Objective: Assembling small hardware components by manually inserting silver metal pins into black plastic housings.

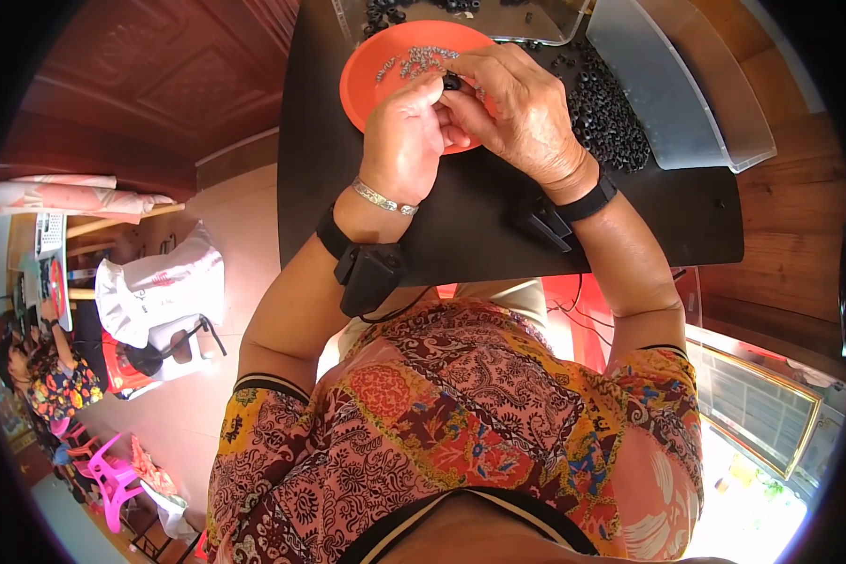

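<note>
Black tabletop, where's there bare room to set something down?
The black tabletop is bare along its near edge, below the hands, and down its left side beside the orange dish. The far right is crowded: black rings and clear bins.

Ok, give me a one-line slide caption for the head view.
Left hand and right hand pinch a small black part over an orange dish beside a pile of black rings.

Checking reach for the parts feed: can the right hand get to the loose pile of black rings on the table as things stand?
Probably yes. The right hand sits at the orange dish, pinching a small black part with the left hand. The pile of black rings lies just to its right on the black table, nothing between, though its fingers are occupied.
</note>
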### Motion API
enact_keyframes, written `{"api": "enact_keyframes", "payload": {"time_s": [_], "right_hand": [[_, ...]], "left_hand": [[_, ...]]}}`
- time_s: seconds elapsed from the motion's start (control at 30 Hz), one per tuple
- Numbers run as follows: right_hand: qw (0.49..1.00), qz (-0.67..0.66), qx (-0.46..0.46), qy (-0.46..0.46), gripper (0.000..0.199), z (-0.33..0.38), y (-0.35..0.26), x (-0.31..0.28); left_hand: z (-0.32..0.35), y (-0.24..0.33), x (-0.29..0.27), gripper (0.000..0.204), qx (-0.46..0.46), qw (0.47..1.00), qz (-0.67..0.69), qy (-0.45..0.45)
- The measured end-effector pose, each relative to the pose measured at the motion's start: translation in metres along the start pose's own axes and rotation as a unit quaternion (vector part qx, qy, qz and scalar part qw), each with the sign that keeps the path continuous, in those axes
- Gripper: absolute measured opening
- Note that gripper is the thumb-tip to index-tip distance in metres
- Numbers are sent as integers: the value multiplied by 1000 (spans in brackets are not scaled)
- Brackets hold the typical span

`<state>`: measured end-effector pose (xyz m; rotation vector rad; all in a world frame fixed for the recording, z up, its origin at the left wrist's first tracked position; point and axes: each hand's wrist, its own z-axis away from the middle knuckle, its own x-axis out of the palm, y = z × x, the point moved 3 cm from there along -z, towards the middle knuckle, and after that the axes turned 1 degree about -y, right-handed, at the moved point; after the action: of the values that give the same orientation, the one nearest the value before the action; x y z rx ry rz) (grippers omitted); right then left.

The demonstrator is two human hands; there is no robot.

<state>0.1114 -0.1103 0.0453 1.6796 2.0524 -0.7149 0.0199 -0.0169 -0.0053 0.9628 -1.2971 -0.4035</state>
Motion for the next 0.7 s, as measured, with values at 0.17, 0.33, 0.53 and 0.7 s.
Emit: {"api": "enact_keyframes", "payload": {"time_s": [0.17, 0.33, 0.53, 0.7], "right_hand": [[999, 42, -27, -1, 26, 2, 1, 9], [998, 55, -33, -28, 26, 3, -2, 12], [999, 37, -32, -17, 26, -2, -2, 3], [978, 167, 24, 123, 18, -25, 26, -53]], "left_hand": [[2, -3, 6, 26, 12, 997, 18, 72], [1, -7, 1, 23, 19, 995, 17, 92], [-1, -3, 3, 22, 51, 997, 39, 52], [3, 9, 1, 26, 51, 995, -36, 76]]}}
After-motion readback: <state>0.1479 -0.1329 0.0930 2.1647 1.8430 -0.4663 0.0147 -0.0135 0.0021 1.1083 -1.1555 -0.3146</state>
